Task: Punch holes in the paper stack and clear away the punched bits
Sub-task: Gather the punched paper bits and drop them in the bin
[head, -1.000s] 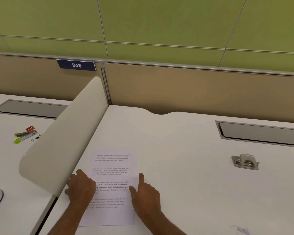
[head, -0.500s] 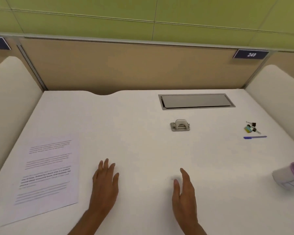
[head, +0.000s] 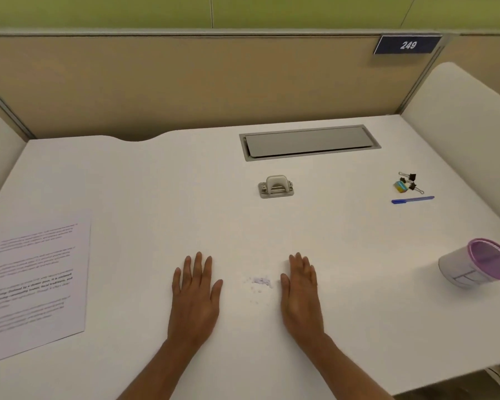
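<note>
Desk: white, partitioned.
Paper: flat at left edge, apart from hands.
Left hand, right hand: fingers straight, holding nothing, flanking bits.
Cup: on its side, far right.
Punch: centre, beyond hands.
Pen, clips: back right.
Bits: scattered between hands.

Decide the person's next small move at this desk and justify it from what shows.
Probably draw the left hand and right hand together to heap the punched bits: both hands lie open on the desk, either side of the scattered bits.
</note>
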Motion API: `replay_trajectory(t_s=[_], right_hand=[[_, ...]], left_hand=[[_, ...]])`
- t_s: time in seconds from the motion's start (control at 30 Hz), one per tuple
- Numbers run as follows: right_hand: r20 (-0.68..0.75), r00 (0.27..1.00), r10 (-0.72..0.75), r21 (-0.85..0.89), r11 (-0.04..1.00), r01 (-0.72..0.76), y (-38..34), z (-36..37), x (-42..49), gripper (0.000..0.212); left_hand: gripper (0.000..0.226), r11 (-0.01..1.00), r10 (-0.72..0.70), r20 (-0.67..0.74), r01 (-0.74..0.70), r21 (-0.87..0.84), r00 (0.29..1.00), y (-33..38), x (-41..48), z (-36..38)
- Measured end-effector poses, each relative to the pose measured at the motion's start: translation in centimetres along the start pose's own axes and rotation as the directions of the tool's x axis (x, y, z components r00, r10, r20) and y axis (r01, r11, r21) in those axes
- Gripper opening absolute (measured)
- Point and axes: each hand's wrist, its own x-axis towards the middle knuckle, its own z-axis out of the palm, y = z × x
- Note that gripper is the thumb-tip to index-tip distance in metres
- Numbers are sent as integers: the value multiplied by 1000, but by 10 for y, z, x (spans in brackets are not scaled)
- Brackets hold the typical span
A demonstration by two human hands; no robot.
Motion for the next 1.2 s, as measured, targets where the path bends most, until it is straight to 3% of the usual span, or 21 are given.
replay_trajectory(t_s=[0.17, 0.3, 0.43, 0.6, 0.67, 0.77, 0.87, 0.93, 1.03, 1.2], right_hand=[[95, 972, -215, 106, 973, 205, -26, 20, -3, 53], [139, 967, -214, 281, 945, 169, -20, 14, 1, 53], [134, 983, -126, 202, 974, 98, -2, -3, 34, 56], [257, 906, -337, 96, 942, 323, -11, 6, 21, 55], [278, 891, -357, 136, 934, 332, -14, 9, 6, 55], [209, 945, -251, 329, 928, 173, -15, 2, -4, 52], [-37, 996, 79, 437, 898, -55, -2, -8, -1, 52], [-71, 985, 155, 335, 934, -122, 3, -8, -5, 58], [-30, 999, -24, 128, 991, 28, -8, 9, -19, 63], [72, 987, -145, 52, 989, 141, -40, 35, -16, 73]], left_hand=[[62, 998, 6, -11, -5, 61, 1000, 0, 3, 7], [60, 998, 18, -24, -16, 61, 1000, -1, 3, 10], [58, 994, 67, -15, -65, 84, 998, -4, 4, 15], [57, 987, 123, -10, -122, 107, 992, -6, 6, 18], [57, 988, 127, -14, -125, 95, 992, -6, 5, 17], [56, 988, 128, -21, -125, 87, 992, -5, 4, 16], [56, 989, 124, -25, -121, 89, 992, -5, 4, 17], [56, 989, 117, -26, -114, 90, 993, -6, 4, 18], [56, 990, 121, -34, -119, 76, 992, -6, 4, 18], [56, 990, 130, -43, -128, 54, 991, -5, 4, 17]])
